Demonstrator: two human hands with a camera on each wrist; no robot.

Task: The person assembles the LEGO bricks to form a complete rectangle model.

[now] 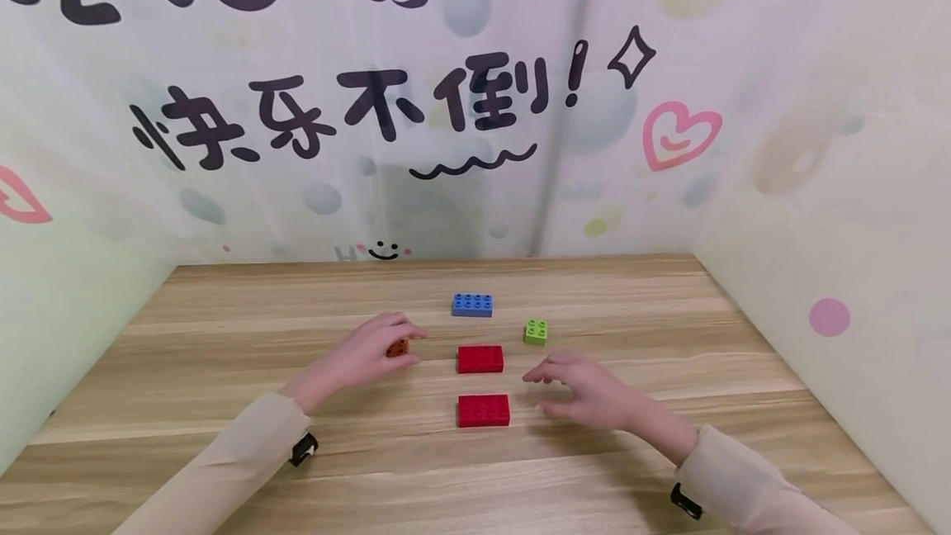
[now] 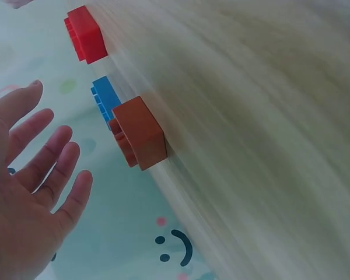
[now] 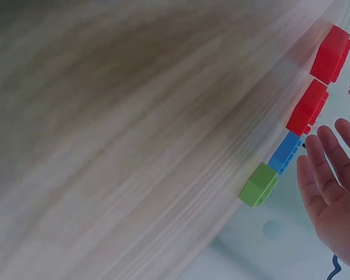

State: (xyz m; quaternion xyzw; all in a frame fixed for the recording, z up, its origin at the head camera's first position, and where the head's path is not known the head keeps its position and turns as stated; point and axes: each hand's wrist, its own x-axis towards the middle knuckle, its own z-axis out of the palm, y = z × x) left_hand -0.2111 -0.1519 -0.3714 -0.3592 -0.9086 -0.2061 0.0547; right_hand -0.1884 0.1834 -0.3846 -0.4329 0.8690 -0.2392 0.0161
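Note:
My left hand (image 1: 380, 347) hovers over an orange-brown toy brick (image 1: 397, 347), which it partly hides in the head view. In the left wrist view that brick (image 2: 139, 133) stands on the table, apart from the spread fingers. My right hand (image 1: 587, 390) is held above the table with loosely bent fingers, holding nothing. Left of it lie two red bricks, the nearer one (image 1: 484, 410) and the farther one (image 1: 480, 359). A small lime-green brick (image 1: 536, 332) sits beyond the right hand. At the back is a blue brick (image 1: 472, 305) with its studs up.
The wooden table (image 1: 297, 485) ends at a printed backdrop (image 1: 446, 213) with dark lettering. Pale side walls, including the right one (image 1: 839, 213), close in both sides. Both sleeves carry a dark strap at the wrist.

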